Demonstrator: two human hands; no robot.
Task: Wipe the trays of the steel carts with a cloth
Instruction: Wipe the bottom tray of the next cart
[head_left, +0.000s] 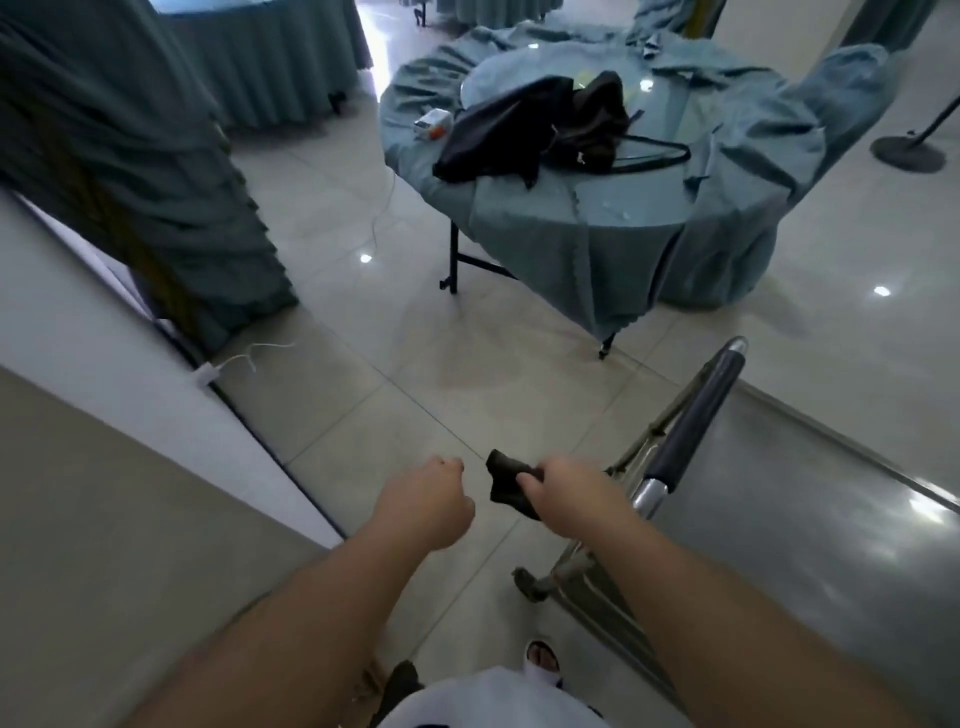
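Now the right hand (563, 491) clutches the dark cloth (506, 480), bunched just left of its knuckles; the left hand (431, 501) curls, holding nothing; 1 risk: the dangling cloth could snag the cart handle (691, 415) before reaching the tray (810, 519).

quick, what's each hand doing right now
Left hand: curled into a fist, holding nothing.
Right hand: gripping a small dark crumpled cloth.
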